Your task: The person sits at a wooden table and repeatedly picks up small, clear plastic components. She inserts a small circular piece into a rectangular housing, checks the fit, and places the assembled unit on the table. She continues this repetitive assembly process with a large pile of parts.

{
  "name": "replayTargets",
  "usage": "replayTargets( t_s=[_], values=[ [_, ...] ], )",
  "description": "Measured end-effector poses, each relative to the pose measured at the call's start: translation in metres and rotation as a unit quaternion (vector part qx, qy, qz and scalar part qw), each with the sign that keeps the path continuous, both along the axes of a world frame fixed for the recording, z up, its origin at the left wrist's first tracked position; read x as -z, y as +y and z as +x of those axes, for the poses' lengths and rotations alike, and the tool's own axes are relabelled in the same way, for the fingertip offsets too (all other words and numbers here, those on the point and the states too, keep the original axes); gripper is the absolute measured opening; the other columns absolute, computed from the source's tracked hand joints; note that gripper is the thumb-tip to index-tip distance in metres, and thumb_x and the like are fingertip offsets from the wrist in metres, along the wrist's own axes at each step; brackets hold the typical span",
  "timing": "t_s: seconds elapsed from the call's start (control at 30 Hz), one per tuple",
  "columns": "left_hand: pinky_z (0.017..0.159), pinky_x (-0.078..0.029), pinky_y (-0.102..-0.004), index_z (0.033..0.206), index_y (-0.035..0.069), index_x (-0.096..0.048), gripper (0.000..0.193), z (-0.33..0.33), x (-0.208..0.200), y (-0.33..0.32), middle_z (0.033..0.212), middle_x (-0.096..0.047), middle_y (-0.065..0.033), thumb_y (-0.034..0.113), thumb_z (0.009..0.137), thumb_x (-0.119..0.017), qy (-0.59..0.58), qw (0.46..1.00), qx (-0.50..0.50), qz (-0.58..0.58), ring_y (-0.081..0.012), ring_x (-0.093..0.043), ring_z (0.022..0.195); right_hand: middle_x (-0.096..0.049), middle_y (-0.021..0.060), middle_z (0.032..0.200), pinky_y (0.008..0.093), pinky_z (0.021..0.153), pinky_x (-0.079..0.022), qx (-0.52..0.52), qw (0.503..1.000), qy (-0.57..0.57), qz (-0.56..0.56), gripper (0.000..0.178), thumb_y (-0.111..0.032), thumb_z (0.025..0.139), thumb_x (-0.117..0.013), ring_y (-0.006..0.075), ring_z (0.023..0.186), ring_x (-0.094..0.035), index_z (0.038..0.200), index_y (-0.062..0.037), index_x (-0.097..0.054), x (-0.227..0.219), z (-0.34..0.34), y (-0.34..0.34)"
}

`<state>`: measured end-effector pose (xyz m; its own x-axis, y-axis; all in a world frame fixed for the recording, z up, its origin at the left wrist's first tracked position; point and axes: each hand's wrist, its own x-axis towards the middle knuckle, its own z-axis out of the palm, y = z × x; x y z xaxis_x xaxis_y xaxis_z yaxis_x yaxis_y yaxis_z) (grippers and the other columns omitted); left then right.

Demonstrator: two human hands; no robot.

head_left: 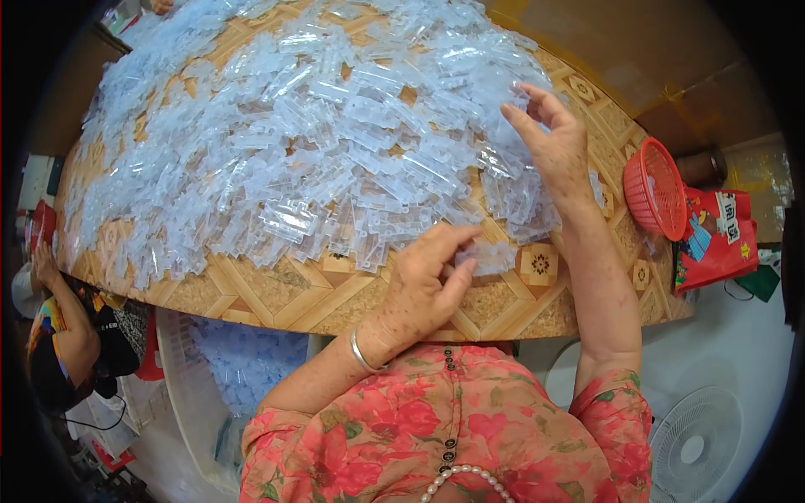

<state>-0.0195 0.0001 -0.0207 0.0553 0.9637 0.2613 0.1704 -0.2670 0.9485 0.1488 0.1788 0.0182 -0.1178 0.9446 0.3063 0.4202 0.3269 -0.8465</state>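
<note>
Clear, flat plastic pieces (369, 159) with a bluish tint lie in a wide, loose layer over the patterned table. Near the table's front edge, my left hand (423, 281) is curled, thumb and index finger around a clear plastic piece (495, 258) that sticks out to their right. Farther off and to the right, my right hand (555, 151) hovers over the right side of the layer, thumb and fingers apart. Nothing shows plainly between those fingertips, though transparent pieces lie right behind them.
On the table's right edge a red plastic basket (654, 189) leans beside a red printed bag (717, 239). Below the front edge stands a bin (180, 369) holding bluish pieces. Another person's arm (71, 314) is at the left. A fan (696, 444) stands at lower right.
</note>
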Motion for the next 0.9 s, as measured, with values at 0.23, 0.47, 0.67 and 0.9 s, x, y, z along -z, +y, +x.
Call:
replayTargets(
  t_s=[0.23,0.47,0.67,0.9],
  values=[
    [0.080,-0.061,-0.0254,0.137,-0.001,-0.060,0.041,-0.002,0.009,-0.001,0.104,-0.047,-0.0049,-0.008,0.097,-0.054,-0.038,0.999,0.013,-0.032,-0.0110,-0.051,0.093,-0.072,0.0031,0.091,0.0259,0.076,-0.052,0.010,0.999,0.031,-0.020,0.042,-0.011,0.088,-0.082,0.0087,0.083,-0.064,0.125,0.0002,-0.068,0.004,0.043,-0.096],
    [0.089,-0.060,-0.0275,0.140,-0.001,-0.059,0.037,0.013,-0.007,-0.007,0.106,-0.055,-0.0014,0.004,0.103,-0.057,-0.153,0.980,0.012,-0.125,-0.0099,-0.059,0.099,-0.068,0.0032,0.084,0.0263,0.072,-0.052,0.108,0.990,-0.056,0.073,0.043,-0.008,0.084,-0.084,0.0109,0.077,-0.064,0.123,-0.0018,-0.069,0.014,0.065,-0.156],
    [0.092,-0.059,-0.0284,0.138,-0.004,-0.060,0.037,0.033,-0.013,-0.009,0.125,-0.068,-0.0087,0.013,0.105,-0.059,-0.258,0.941,0.037,-0.218,-0.0148,-0.067,0.109,-0.070,0.0066,0.089,0.0280,0.066,-0.054,0.102,0.976,-0.107,0.162,0.043,-0.009,0.081,-0.087,0.0147,0.074,-0.066,0.118,-0.0023,-0.068,0.017,0.061,-0.173],
    [0.092,-0.059,-0.0292,0.138,-0.002,-0.061,0.036,0.047,-0.012,-0.013,0.127,-0.068,-0.0092,0.015,0.106,-0.060,-0.286,0.926,0.081,-0.233,-0.0147,-0.067,0.107,-0.072,0.0067,0.098,0.0309,0.067,-0.056,0.064,0.972,-0.114,0.194,0.047,-0.008,0.077,-0.089,0.0172,0.077,-0.067,0.119,-0.0051,-0.067,0.028,0.066,-0.182]
  ],
)
